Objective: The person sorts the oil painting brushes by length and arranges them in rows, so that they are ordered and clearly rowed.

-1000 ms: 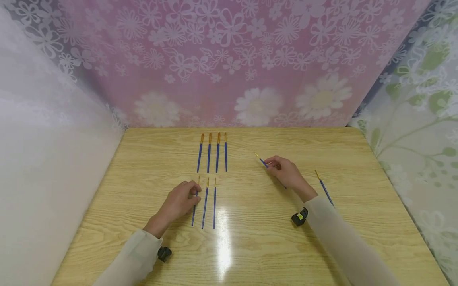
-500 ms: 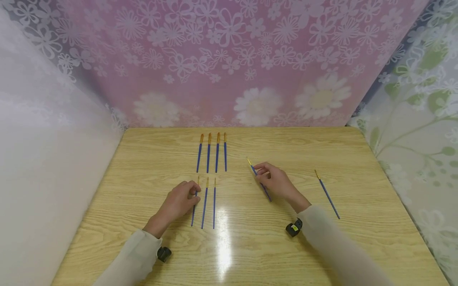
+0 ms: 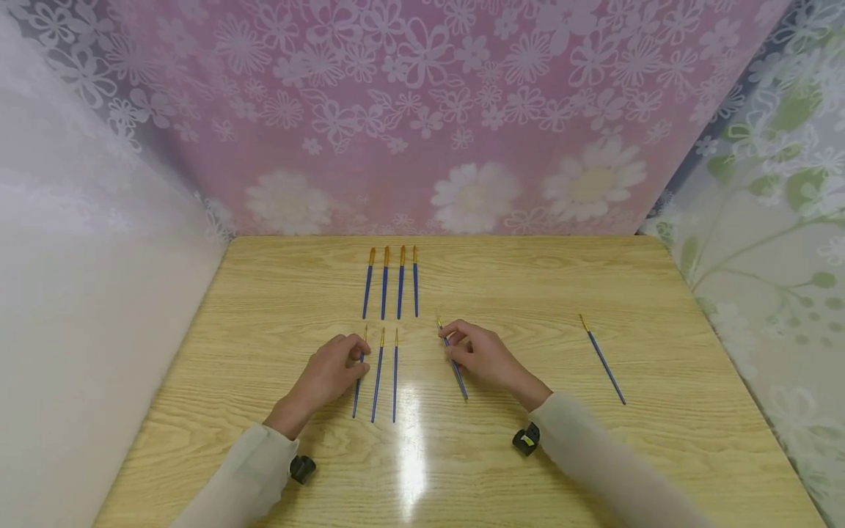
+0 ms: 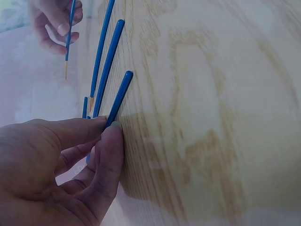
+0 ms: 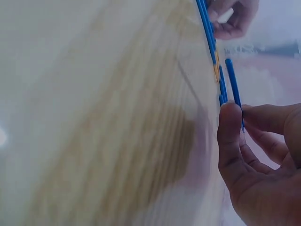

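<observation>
My right hand [image 3: 480, 353] pinches a blue-handled paintbrush [image 3: 458, 378] between thumb and fingers, its tip pointing away and slightly left. In the right wrist view that brush [image 5: 233, 80] shows above the table surface. My left hand [image 3: 333, 370] pinches the leftmost thin paintbrush [image 3: 357, 396] of the near row; the left wrist view shows its handle [image 4: 121, 94] between thumb and finger. Just right of it lie two more thin brushes, one in the middle [image 3: 378, 381] and one at the right [image 3: 395, 385], roughly parallel, tips away from me.
Several thicker paintbrushes with orange bristles [image 3: 386, 290] form a row farther back on the wooden table [image 3: 528, 477]. A lone thin brush [image 3: 603, 359] lies slanted at the right. A pink flowered curtain [image 3: 422, 117] hangs behind the table's far edge.
My right hand has carried its paintbrush left and nearer to me, toward the near row, and the brush has turned more upright in the view. The left hand has stayed in place.
</observation>
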`<state>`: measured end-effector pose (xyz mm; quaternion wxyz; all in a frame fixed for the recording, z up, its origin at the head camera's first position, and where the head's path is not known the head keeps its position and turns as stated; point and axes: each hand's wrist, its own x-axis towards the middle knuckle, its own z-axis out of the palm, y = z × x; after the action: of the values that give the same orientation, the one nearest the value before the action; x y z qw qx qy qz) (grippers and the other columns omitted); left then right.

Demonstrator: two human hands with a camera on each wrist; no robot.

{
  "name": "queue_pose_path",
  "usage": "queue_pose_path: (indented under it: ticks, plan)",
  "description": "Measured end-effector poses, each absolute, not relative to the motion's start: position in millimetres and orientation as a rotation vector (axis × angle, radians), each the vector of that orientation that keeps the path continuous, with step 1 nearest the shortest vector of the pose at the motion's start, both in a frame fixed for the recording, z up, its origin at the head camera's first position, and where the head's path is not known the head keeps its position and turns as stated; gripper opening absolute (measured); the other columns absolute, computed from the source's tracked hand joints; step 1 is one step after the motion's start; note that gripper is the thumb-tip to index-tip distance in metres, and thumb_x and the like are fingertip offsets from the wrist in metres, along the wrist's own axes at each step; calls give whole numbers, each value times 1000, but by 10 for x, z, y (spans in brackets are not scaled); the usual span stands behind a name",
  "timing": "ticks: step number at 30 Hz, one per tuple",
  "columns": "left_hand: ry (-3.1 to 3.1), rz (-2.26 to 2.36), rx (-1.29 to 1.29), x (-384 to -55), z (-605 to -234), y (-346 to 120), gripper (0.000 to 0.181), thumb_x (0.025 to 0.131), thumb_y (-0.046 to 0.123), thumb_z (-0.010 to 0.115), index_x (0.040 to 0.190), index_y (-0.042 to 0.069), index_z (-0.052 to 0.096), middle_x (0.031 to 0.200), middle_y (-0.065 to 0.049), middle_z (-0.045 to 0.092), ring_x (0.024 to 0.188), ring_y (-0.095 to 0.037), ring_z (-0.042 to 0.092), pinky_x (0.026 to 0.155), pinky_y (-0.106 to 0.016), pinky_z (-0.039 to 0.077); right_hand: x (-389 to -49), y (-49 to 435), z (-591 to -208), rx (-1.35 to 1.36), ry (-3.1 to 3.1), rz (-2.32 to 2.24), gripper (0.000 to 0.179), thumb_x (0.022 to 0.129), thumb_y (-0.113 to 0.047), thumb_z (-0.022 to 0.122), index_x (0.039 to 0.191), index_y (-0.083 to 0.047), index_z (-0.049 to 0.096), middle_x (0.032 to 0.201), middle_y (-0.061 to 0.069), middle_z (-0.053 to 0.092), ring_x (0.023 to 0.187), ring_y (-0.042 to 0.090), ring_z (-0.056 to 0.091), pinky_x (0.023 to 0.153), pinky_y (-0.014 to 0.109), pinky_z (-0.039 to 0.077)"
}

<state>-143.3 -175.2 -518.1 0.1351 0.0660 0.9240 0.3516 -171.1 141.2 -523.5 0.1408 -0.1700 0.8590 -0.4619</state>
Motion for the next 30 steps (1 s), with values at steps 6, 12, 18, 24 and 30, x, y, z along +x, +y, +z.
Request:
queue_pose_path:
  ticks: [6, 12, 18, 24, 30]
  plan:
    - [2671, 1025, 195, -1427, -5171, -1755, 21, 104, 10, 73, 125, 8, 68, 112, -9, 62, 56, -14, 59, 56, -29, 53, -1631, 1223, -5239, -574, 2541, -1223, 25, 105, -12, 71, 130, -6, 70, 105, 4, 72, 72, 8, 60, 68, 23, 51]
    - [2667, 1019, 190, -1430, -5175, -1754, 21, 104, 11, 74, 124, 9, 68, 111, -8, 62, 57, -14, 59, 56, -29, 53, -1556, 1034, -5244, -589, 2616, -1108, 23, 103, -17, 75, 125, -10, 71, 99, -4, 69, 76, 7, 57, 74, 26, 51]
    - [2678, 1011, 194, -1431, -5181, -1752, 21, 104, 11, 74, 124, 9, 68, 111, -8, 62, 57, -14, 59, 56, -28, 52, -1495, 851, -5211, -560, 2648, -1047, 21, 103, -20, 76, 122, -11, 72, 97, -5, 66, 82, 11, 57, 76, 30, 51]
    - [2669, 1032, 188, -1429, -5182, -1759, 21, 104, 11, 74, 124, 9, 69, 111, -8, 62, 60, -15, 59, 56, -29, 52, -1460, 732, -5198, -601, 2674, -976, 22, 103, -22, 75, 122, -11, 71, 97, -4, 64, 82, 11, 57, 76, 30, 51]
    - [2711, 983, 216, -1437, -5175, -1764, 22, 103, 13, 75, 124, 10, 70, 110, -7, 63, 70, -15, 57, 66, -31, 51, -1462, 652, -5218, -626, 2730, -905, 24, 102, -25, 76, 120, -11, 71, 97, -4, 62, 82, 11, 57, 75, 29, 51]
